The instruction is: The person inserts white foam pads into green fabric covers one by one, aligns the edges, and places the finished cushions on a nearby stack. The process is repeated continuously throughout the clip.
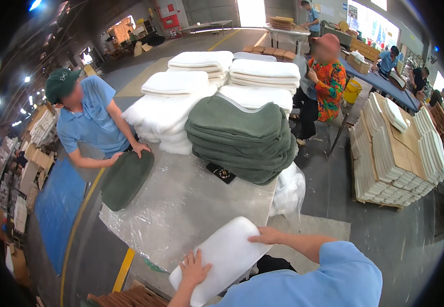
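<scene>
A white foam pad (222, 258) lies tilted at the near edge of the plastic-covered table (181, 204). My left hand (194, 268) rests flat on its lower left part, fingers spread. My right hand (266, 236) grips its right edge. Behind it on the table stands a stack of green fabric covers (242, 138), with piles of white foam pads (201, 87) further back.
A person in a green cap presses a green cushion (126, 179) at the table's left edge. A small black object (221, 173) lies by the green stack. A pallet of white pads and cardboard (398, 153) stands right. Other people work at tables behind.
</scene>
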`<state>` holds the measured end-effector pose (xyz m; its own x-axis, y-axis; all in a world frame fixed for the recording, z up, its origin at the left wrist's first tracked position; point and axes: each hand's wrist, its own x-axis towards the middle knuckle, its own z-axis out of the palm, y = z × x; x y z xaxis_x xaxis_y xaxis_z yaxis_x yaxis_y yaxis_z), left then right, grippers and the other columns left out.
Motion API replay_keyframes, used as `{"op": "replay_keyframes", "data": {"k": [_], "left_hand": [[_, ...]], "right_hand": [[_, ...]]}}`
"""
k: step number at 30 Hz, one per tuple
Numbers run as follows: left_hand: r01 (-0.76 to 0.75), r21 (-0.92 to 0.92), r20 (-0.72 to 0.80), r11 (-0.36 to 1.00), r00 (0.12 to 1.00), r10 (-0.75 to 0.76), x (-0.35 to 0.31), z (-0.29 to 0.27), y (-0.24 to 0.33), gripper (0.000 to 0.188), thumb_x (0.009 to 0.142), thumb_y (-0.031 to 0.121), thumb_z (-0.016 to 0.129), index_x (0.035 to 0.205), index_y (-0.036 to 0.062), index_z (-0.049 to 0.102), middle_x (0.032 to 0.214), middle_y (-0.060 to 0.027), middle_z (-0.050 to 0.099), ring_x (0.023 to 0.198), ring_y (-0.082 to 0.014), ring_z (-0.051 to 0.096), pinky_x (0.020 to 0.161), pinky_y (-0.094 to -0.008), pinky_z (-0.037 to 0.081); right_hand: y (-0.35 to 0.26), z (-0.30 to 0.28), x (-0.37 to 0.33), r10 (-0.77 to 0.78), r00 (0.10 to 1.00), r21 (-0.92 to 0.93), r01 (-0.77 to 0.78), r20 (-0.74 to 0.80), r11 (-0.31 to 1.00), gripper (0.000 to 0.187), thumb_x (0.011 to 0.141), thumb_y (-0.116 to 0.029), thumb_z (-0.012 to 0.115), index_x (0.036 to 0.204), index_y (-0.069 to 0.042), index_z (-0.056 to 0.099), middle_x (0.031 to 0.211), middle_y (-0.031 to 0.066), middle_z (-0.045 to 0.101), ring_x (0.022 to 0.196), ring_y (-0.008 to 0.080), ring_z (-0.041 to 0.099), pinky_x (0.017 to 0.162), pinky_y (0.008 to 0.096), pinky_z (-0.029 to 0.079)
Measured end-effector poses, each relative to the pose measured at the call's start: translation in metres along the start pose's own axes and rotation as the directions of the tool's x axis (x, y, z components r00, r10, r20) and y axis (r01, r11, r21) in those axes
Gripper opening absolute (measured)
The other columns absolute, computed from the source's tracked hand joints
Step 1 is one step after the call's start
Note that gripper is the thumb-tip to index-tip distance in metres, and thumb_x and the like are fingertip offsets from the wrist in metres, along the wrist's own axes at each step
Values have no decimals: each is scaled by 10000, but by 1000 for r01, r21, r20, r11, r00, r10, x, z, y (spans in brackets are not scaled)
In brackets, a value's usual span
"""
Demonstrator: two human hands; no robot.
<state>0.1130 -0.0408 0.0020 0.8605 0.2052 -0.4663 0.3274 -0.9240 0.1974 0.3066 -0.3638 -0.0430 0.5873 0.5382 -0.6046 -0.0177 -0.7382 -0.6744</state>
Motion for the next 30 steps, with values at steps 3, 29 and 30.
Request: {"op": "replay_keyframes", "data": {"k": [3, 29, 30], "left_hand": [[16, -44, -65, 999, 998, -19, 1, 17, 4, 933, 964, 612, 616, 1680, 142, 247, 1708, -277, 204, 1564, -506, 207, 1245, -678, 131], [-98, -775, -504, 625, 693, -516, -68, 79, 64, 467, 1033, 124, 628, 1472, -25, 565, 1447, -230, 625, 1358, -331, 574, 1161, -396, 432], [-95, -766, -525, 635, 662, -534, -73, 79, 58, 457, 1038, 115, 622, 1469, -29, 568, 1436, -224, 635, 1345, -321, 585, 1151, -391, 442]], "right_hand": [[-8, -24, 8, -74, 992, -193, 54, -101, 980, 746, 916, -597, 703, 1404, -36, 641, 1329, 234, 688, 1248, 382, 652, 1075, 442, 491], [-193, -313, 143, -533, 380, -367, 428, -756, 826, 276, 1011, -311, 643, 1097, -89, 781, 1096, 183, 736, 1016, 414, 684, 912, 487, 533], [-204, -314, 129, -549, 357, -370, 458, -756, 808, 266, 1013, -301, 644, 1091, -86, 780, 1097, 185, 738, 1016, 413, 687, 902, 483, 536]]}}
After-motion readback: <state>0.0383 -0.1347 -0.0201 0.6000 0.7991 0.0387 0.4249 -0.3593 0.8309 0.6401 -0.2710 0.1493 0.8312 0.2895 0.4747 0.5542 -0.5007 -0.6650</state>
